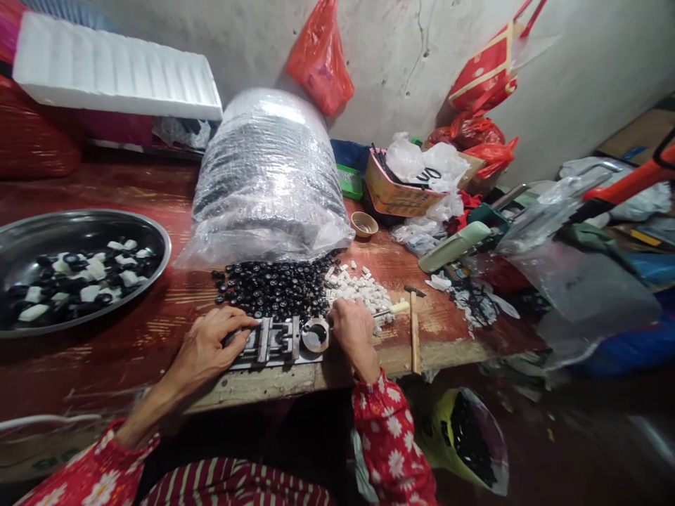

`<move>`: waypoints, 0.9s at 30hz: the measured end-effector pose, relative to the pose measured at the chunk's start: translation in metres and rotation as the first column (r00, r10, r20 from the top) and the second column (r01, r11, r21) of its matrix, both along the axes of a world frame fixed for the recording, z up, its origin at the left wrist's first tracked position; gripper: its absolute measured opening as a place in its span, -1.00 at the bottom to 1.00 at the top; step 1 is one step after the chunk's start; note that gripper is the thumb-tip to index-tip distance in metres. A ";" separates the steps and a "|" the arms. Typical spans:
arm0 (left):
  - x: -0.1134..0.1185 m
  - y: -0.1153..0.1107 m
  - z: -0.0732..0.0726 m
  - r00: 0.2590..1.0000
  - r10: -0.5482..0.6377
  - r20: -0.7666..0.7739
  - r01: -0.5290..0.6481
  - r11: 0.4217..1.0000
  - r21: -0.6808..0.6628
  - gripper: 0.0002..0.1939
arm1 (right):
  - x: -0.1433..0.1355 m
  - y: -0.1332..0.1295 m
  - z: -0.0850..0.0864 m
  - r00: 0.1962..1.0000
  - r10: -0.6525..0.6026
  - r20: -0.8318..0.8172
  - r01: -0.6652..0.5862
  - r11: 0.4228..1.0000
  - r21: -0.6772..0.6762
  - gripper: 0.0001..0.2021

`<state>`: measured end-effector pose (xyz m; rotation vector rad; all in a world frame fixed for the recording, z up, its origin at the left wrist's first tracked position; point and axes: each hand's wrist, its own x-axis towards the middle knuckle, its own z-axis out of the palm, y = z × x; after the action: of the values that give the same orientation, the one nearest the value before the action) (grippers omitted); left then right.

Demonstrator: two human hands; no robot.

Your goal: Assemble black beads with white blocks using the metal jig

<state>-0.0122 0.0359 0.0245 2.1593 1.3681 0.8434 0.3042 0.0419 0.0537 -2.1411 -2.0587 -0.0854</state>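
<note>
A metal jig [279, 340] with clamp bars and a round ring [316, 335] at its right end lies at the table's front edge. My left hand [214, 339] rests on the jig's left end, fingers bent round a part I cannot make out. At the ring's right side, my right hand [354, 329] is closed, its fingertips curled out of sight; a screwdriver with a pale handle [399, 308] sticks out beyond it. Behind the jig spreads a heap of black round parts [274, 287], and to its right a pile of small white parts [363, 287].
A steel bowl [158, 242] of black and white parts stands at the left. Behind the heap bulges a large plastic-wrapped bundle [268, 176]. A hammer [415, 334], small round bowl [364, 224] and green bottle [454, 247] are at the right. Below the edge hangs an open bag [458, 436].
</note>
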 end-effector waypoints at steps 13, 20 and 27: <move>0.002 -0.004 0.005 1.000 0.016 0.025 -0.016 1.000 0.010 -0.73 | -0.002 0.003 -0.013 0.978 0.062 -0.198 -0.047 0.996 0.080 -0.83; 0.003 -0.008 0.007 0.989 0.036 0.145 -0.053 0.992 0.111 -0.78 | -0.019 -0.022 0.003 0.836 0.280 -0.472 -0.167 0.949 0.267 -0.71; 0.042 -0.003 0.030 0.989 -0.008 -0.147 0.041 0.974 0.223 -0.87 | -0.039 -0.043 0.014 0.753 0.339 -0.564 -0.203 0.935 0.291 -0.73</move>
<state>0.0296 0.0328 0.0550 2.4483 1.3686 0.8843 0.2654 -0.0013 0.0682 -1.4479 -1.8289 0.3627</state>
